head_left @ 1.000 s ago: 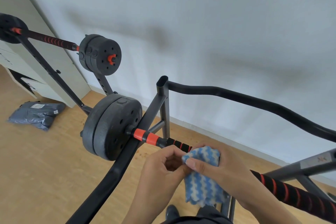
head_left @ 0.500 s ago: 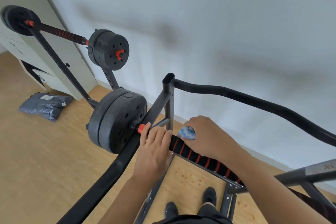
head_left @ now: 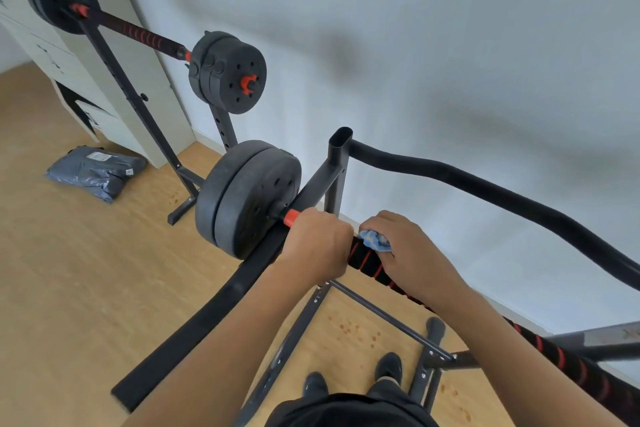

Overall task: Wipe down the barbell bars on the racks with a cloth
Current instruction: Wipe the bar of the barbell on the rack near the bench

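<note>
My left grip [head_left: 317, 243] clamps the black, red-striped barbell bar [head_left: 364, 259]. My right grip [head_left: 412, 255] pinches a blue-white cloth [head_left: 374, 241] against it.

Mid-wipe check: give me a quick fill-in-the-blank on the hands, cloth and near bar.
The right hand holds a ____ and white cloth on the near bar.
The left hand grips that bar ____ of the cloth.
The grey bag lies on the ____.
Missing: blue; left; floor.
</note>
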`<action>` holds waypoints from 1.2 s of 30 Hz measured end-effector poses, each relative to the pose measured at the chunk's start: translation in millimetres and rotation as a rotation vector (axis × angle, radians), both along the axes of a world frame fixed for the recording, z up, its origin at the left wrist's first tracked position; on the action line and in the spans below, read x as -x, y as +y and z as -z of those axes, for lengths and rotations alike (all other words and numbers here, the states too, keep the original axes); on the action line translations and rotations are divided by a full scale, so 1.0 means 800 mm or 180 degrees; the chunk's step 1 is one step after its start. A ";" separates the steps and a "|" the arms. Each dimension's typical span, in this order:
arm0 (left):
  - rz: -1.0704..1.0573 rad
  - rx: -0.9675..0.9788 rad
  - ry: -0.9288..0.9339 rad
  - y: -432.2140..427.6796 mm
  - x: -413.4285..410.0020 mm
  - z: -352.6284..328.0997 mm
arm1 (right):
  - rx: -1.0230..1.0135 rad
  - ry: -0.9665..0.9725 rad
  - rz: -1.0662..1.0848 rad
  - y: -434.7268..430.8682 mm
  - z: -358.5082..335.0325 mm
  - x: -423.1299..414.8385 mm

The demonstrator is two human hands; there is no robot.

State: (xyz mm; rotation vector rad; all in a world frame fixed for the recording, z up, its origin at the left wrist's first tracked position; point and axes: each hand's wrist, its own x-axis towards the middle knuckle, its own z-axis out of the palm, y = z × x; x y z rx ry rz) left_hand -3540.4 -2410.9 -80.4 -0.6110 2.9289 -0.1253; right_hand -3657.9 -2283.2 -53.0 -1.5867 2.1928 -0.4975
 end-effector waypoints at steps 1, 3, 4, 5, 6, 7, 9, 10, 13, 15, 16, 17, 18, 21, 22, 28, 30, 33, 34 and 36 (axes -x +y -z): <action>0.0019 -0.0081 -0.0091 -0.005 0.004 -0.004 | 0.0042 -0.0028 0.0045 0.000 0.000 0.001; 0.0104 -0.0321 -0.0227 -0.016 0.013 -0.013 | 0.0109 -0.0076 0.0149 0.001 0.004 0.003; 0.0189 -0.0443 -0.0279 -0.021 0.017 -0.017 | 0.0116 -0.0060 0.0157 0.001 0.007 0.005; 0.0271 -0.0573 -0.0318 -0.027 0.020 -0.019 | 0.0109 -0.0032 0.0156 0.001 0.008 0.007; 0.0336 -0.0702 -0.0322 -0.032 0.022 -0.020 | 0.0103 -0.0004 0.0155 0.002 0.008 0.009; 0.0386 -0.0821 -0.0256 -0.036 0.023 -0.019 | 0.0116 0.0020 0.0128 0.002 0.006 0.011; 0.0536 -0.0921 0.0110 -0.042 0.012 -0.013 | 0.0201 0.0036 -0.0034 0.001 0.001 0.013; 0.0665 -0.0804 0.0417 -0.042 0.004 -0.007 | 0.0221 0.0026 -0.0090 0.000 -0.001 0.012; 0.0900 -0.0336 0.1217 -0.028 -0.021 0.019 | 0.0395 -0.0045 0.0072 -0.004 0.000 0.003; 0.0770 -0.0308 0.1396 -0.012 -0.021 0.030 | 0.0532 -0.0080 0.0196 -0.006 0.005 -0.001; 0.0662 -0.0270 0.1434 -0.007 -0.015 0.031 | 0.0541 -0.0117 0.0218 -0.007 0.008 -0.002; 0.0518 -0.0252 0.1356 -0.007 -0.007 0.030 | 0.0534 -0.0147 0.0217 -0.006 0.009 0.000; 0.0337 -0.0260 0.1045 -0.007 0.001 0.023 | 0.0497 -0.0146 0.0214 -0.006 0.011 0.002; 0.0179 -0.0229 0.0090 -0.010 0.017 0.001 | 0.0637 -0.0194 0.0200 -0.003 0.015 0.009; 0.0189 -0.0222 -0.0101 -0.012 0.021 -0.004 | 0.0660 -0.0204 0.0166 -0.003 0.018 0.015; 0.0359 -0.0676 -0.0941 -0.031 0.056 -0.037 | 0.0574 -0.0247 -0.0100 -0.012 0.023 0.038; 0.0447 -0.1075 -0.1227 -0.042 0.071 -0.036 | 0.0586 -0.0286 -0.0022 -0.008 0.022 0.037; 0.0520 -0.1780 -0.1539 -0.060 0.086 -0.026 | 0.0731 -0.0340 0.0069 -0.003 0.016 0.032; 0.0518 -0.1963 -0.1436 -0.066 0.086 -0.022 | 0.0757 -0.0305 0.0119 -0.003 0.016 0.030; 0.0527 -0.1974 -0.0846 -0.071 0.073 -0.021 | 0.0701 -0.0219 0.0294 -0.004 0.014 0.027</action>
